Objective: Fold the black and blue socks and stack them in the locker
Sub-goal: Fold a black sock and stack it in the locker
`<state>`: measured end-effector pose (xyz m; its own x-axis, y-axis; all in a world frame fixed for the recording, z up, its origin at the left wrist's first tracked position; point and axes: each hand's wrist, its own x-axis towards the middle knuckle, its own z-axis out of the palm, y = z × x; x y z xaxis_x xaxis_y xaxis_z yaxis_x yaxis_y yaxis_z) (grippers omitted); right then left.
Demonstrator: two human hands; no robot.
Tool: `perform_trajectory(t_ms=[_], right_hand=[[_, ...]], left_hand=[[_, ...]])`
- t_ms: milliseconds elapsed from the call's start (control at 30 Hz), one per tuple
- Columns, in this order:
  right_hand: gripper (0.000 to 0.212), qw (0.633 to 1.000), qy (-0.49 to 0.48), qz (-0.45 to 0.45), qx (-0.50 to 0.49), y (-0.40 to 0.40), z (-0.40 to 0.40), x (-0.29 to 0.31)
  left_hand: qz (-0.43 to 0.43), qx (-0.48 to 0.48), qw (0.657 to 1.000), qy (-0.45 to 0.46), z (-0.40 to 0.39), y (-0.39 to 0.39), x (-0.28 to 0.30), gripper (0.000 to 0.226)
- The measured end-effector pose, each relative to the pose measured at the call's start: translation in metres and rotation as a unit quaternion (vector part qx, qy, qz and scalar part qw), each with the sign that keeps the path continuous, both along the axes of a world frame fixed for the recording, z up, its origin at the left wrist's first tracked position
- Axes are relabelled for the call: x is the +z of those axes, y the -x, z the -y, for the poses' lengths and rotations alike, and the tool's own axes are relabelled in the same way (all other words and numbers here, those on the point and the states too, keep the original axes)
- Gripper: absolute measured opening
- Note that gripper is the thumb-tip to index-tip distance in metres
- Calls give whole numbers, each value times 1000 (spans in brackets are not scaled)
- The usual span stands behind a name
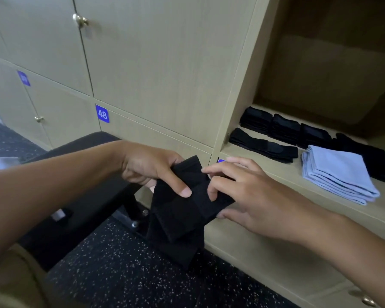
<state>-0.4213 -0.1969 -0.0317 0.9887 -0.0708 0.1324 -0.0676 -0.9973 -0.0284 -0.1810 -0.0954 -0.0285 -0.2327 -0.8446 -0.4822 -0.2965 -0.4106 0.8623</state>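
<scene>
A black sock [182,210] hangs partly folded in mid-air in front of the lockers. My left hand [149,167] grips its upper left part, thumb on top. My right hand [242,192] pinches its right edge with curled fingers. Inside the open locker [320,218] on the right lie folded black socks [282,128] in a row at the back. One long black sock [262,145] lies flat in front of them. A stack of folded light blue socks [338,174] sits near the shelf's front, with more black fabric [369,156] behind it.
Closed beige locker doors [153,63] with round knobs fill the wall to the left; one carries the label 48 [102,114]. A dark padded bench [82,196] stands below my left arm on a speckled black floor [120,274].
</scene>
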Motion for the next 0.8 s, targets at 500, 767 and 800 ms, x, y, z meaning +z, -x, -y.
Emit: perform_trajectory(t_ms=[500, 767, 800], right_hand=[[36, 997, -30, 4, -76, 15, 37, 13], [29, 970, -99, 47, -219, 43, 87, 40], [28, 965, -104, 53, -235, 45, 93, 42]], left_hand=[[39, 150, 987, 36, 7, -10, -10, 18], [57, 162, 982, 80, 10, -2, -10, 26], [55, 161, 982, 85, 10, 0, -10, 27]])
